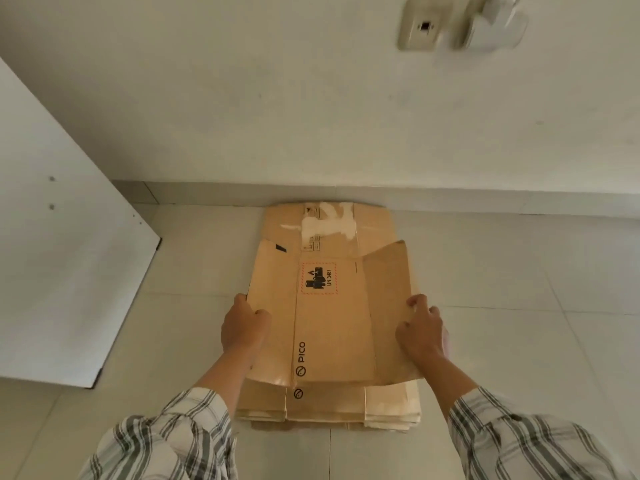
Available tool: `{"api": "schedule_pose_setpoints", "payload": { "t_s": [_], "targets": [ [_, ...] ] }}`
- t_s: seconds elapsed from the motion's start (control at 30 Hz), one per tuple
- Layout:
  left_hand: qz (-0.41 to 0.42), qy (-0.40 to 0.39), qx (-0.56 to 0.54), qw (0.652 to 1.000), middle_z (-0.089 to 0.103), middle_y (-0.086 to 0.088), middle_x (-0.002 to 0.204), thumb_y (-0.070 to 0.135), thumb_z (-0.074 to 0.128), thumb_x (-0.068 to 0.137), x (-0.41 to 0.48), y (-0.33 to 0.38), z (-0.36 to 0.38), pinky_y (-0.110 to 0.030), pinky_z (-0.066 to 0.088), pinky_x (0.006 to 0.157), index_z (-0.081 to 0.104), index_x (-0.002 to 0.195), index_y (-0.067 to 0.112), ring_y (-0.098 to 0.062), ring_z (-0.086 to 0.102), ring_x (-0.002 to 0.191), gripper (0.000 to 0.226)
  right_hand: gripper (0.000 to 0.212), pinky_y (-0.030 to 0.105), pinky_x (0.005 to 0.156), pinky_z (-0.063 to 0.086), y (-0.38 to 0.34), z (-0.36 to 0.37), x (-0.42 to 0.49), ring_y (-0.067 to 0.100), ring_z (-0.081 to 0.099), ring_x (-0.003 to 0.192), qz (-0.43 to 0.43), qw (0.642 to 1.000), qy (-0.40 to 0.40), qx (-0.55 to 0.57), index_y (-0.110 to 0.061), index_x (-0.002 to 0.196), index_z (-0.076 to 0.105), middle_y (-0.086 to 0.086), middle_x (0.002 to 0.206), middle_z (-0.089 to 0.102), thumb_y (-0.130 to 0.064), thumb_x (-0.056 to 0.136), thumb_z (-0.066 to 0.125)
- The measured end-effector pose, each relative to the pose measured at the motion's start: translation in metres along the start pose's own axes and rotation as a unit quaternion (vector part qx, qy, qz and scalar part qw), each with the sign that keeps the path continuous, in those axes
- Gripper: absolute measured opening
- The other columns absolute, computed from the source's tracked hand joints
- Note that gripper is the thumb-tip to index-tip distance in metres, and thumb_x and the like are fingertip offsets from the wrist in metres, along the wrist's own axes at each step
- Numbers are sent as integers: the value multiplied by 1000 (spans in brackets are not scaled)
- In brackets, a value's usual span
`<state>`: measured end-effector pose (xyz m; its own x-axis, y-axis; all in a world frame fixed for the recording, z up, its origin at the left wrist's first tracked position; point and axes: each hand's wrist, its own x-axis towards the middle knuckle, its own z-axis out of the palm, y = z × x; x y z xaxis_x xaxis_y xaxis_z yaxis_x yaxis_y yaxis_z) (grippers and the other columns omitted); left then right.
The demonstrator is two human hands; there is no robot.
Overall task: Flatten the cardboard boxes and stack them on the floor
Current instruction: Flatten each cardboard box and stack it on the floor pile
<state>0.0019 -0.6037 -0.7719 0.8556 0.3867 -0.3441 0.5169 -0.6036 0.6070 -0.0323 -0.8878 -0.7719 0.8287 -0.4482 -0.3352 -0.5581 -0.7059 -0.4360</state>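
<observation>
Head-worn view, forward and down, close over floor (502,341)

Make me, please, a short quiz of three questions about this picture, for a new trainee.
1. True or false: the left hand and the right hand each hold one side edge of the top flattened box.
2. Choose one. Where does the stack of flattened boxes lie?
A) on a table
B) on the tiled floor, by the wall
C) inside a bin
3. Fill the gap: the hazard label on the top flattened box reads "UN ____".

Key: 1 true; 2 B; 3 3481.
</observation>
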Motion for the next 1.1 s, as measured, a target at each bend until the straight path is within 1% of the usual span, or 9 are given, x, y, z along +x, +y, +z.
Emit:
{"api": "schedule_pose_setpoints", "payload": {
  "t_s": [0.1,0.27,0.4,0.6,0.7,0.77,0.87,1.0,1.1],
  "targets": [
    [-17,-33,40,999,62,-9,99,5,50,84,15,-27,28,-31,42,59,48,115,10,-24,57,76,31,43,40,76,51,22,35,11,30,57,91,11,999,-31,-7,-26,127,38,10,115,49,-10,89,51],
    [-56,-48,81,994,48,-14,134,4,51,87,24,-60,52,-42,51,78,28,145,7,-36,56,112,63,60,43,81,53,52,67,12,34,54,105,32,996,-79,-21,-36,131,25,11,123,43,-11,88,58],
    [-89,-53,92,990,46,-16,135,8,52,87,30,-71,52,-48,50,91,26,146,9,-37,51,118,65,65,43,81,50,61,79,10,34,51,108,54,993,-106,-8,-40,130,22,10,125,40,-12,86,61],
    [-131,-78,121,981,41,-17,141,15,53,88,25,-80,49,-51,46,99,17,149,10,-38,48,124,71,67,48,94,49,65,91,3,34,45,116,70,991,-106,-41,-39,131,18,11,130,37,-6,86,57],
    [-141,-99,176,969,30,-16,148,22,54,91,20,-85,49,-49,39,106,-2,156,18,-37,40,131,85,68,50,97,46,67,93,1,36,42,121,62,986,-126,-86,-37,136,18,11,133,34,-7,87,55],
    [-85,-118,276,950,22,-12,148,18,55,89,13,-88,46,-49,34,106,-12,154,37,-35,35,130,95,72,54,100,42,68,93,-1,37,38,128,57,978,-157,-127,-36,143,16,10,142,27,-12,89,57],
    [19,-196,354,914,14,-2,154,8,52,83,5,-89,46,-54,27,110,4,151,50,-32,29,135,93,84,56,105,36,69,93,-8,38,31,137,37,960,-212,-179,-34,153,5,7,156,8,-23,91,60],
    [16,-262,359,896,15,-2,159,7,44,87,-5,-71,32,-54,31,109,14,154,42,-33,30,139,81,83,53,109,32,51,75,-24,37,27,141,8,951,-212,-226,-32,154,4,9,162,-5,-24,91,58],
    [39,-269,373,887,21,-5,156,9,46,88,-31,-40,4,-53,31,108,19,154,38,-34,32,138,77,76,48,105,36,18,36,-45,32,33,138,-57,953,-185,-234,-29,153,12,7,161,1,-24,92,58]
  ]
}}
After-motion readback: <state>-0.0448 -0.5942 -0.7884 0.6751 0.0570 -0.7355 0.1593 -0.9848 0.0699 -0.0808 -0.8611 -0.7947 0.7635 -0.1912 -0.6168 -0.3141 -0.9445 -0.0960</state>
